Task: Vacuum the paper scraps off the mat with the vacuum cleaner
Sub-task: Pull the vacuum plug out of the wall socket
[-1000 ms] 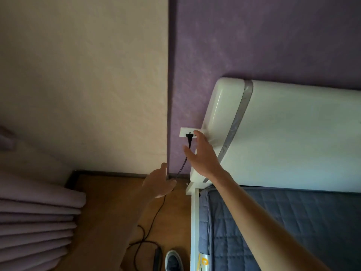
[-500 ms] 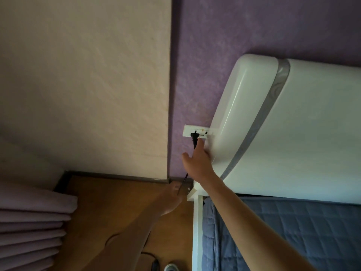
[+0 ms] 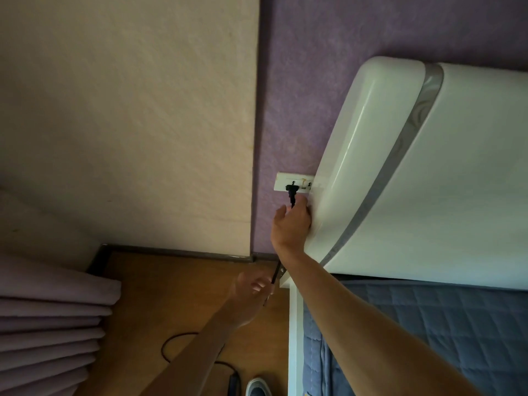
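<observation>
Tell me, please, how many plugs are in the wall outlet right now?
1. A black plug sits in the white outlet on the purple wall; the right hand holds its lower end. The headboard covers the outlet's right end, so another may be hidden.

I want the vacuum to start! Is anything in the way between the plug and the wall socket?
Nothing visible. The black plug already sits in the white socket; the right hand holds its cord just below, and the headboard stands beside it.
</observation>
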